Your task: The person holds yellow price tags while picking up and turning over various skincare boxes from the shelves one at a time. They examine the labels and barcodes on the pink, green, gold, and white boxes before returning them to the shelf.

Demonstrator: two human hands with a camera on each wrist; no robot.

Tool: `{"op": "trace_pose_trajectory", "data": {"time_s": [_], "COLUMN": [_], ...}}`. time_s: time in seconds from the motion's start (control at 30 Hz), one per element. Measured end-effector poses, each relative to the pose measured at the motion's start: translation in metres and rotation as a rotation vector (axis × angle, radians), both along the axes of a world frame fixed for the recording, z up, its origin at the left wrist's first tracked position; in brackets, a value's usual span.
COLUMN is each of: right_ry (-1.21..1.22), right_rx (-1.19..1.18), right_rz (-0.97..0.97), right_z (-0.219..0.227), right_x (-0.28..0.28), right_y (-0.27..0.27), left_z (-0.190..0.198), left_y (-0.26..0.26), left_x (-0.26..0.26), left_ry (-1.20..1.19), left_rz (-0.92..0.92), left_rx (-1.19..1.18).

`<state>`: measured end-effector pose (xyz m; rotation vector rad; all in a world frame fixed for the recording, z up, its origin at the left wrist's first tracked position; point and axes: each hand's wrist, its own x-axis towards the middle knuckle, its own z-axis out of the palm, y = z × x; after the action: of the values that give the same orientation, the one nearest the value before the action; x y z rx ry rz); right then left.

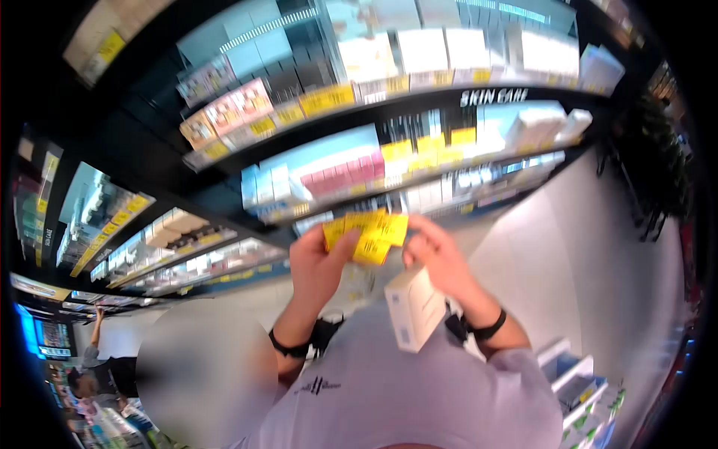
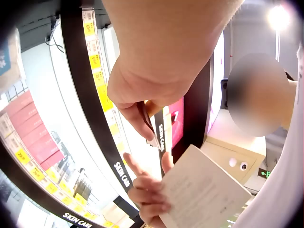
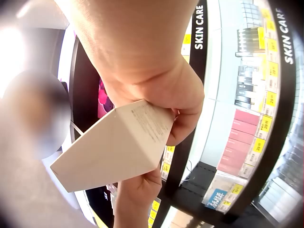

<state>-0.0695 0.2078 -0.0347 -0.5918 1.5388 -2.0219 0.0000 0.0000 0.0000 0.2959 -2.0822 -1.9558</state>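
Note:
In the head view, my left hand pinches a fan of several yellow price tags, the thumb lying over them. Beside it my right hand has its index finger and thumb at the fan's right edge. The same hand holds a white box tucked under its lower fingers, tilted in front of the shirt. Seen from the left wrist, the white box shows a side with faint printing, and fingers of the right hand curl on its edge. The right wrist view shows the box below the palm.
Ahead stands a lit shelf unit with a black edge marked SKIN CARE, stocked with pink boxes and yellow price tags. More shelves run along the left. Another person is at the lower left. A white rack stands at the lower right.

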Motion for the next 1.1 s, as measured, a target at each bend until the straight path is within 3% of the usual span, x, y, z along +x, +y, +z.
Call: {"op": "trace_pose_trajectory", "data": {"time_s": [0.07, 0.1, 0.2, 0.23, 0.33, 0.5, 0.57, 0.63, 0.7, 0.73, 0.77, 0.8, 0.83, 0.87, 0.9, 0.97, 1.0, 1.1], "right_ry": [-0.049, 0.048, -0.136, -0.103, 0.288, 0.379, 0.464, 0.711, 1.006, 1.110, 1.059, 1.090, 1.298, 1.499, 1.321, 1.397, 1.429, 1.460], "right_rx": [0.101, 0.114, 0.184, 0.187, 0.407, 0.511, 0.606, 0.620, 0.525, 0.346, 0.322, 0.214, 0.156, 0.435, 0.163, 0.176, 0.193, 0.306], "right_rz": [0.056, 0.110, 0.250, 0.258, 0.584, 0.774, 0.746, 0.617, 0.411, 0.255, 0.124, 0.072, 0.014, -0.246, 0.013, -0.236, -0.225, -0.300], "right_z": [-0.044, 0.026, 0.019, 0.017, 0.025, 0.069, 0.132, 0.206, 0.285, 0.310, 0.349, 0.381, 0.413, 0.449, 0.473, 0.501, 0.526, 0.550], "right_x": [0.019, -0.022, 0.006, 0.003, -0.012, -0.033, -0.038, -0.045, -0.049, -0.055, -0.048, -0.053, -0.066, -0.084, -0.065, -0.064, -0.091, -0.099], "right_y": [0.008, -0.017, -0.013, -0.012, -0.003, -0.004, -0.011, -0.020, -0.031, -0.040, -0.054, -0.070, -0.086, -0.089, -0.116, -0.145, -0.161, -0.198], "left_z": [-0.032, 0.027, 0.027, 0.020, 0.013, 0.005, 0.004, 0.001, -0.001, 0.000, 0.003, 0.004, 0.002, -0.002, -0.006, -0.010, -0.012, -0.015], "left_y": [0.005, -0.021, -0.024, -0.028, -0.038, -0.055, -0.065, -0.074, -0.082, -0.085, -0.087, -0.090, -0.093, -0.096, -0.099, -0.104, -0.106, -0.113], "left_x": [0.006, -0.032, -0.006, -0.006, 0.000, 0.012, 0.018, 0.027, 0.033, 0.036, 0.039, 0.042, 0.044, 0.046, 0.050, 0.056, 0.061, 0.074], "left_ry": [-0.013, 0.170, 0.124, 0.133, 0.139, 0.167, 0.176, 0.172, 0.159, 0.158, 0.158, 0.157, 0.157, 0.167, 0.176, 0.180, 0.179, 0.178], "left_rz": [0.033, 0.023, 0.053, 0.054, 0.075, 0.091, 0.101, 0.107, 0.122, 0.124, 0.130, 0.137, 0.140, 0.147, 0.156, 0.175, 0.190, 0.246], "left_rx": [0.164, 0.169, 0.249, 0.255, 0.230, 0.291, 0.314, 0.332, 0.316, 0.314, 0.335, 0.357, 0.357, 0.359, 0.360, 0.353, 0.348, 0.365]}}
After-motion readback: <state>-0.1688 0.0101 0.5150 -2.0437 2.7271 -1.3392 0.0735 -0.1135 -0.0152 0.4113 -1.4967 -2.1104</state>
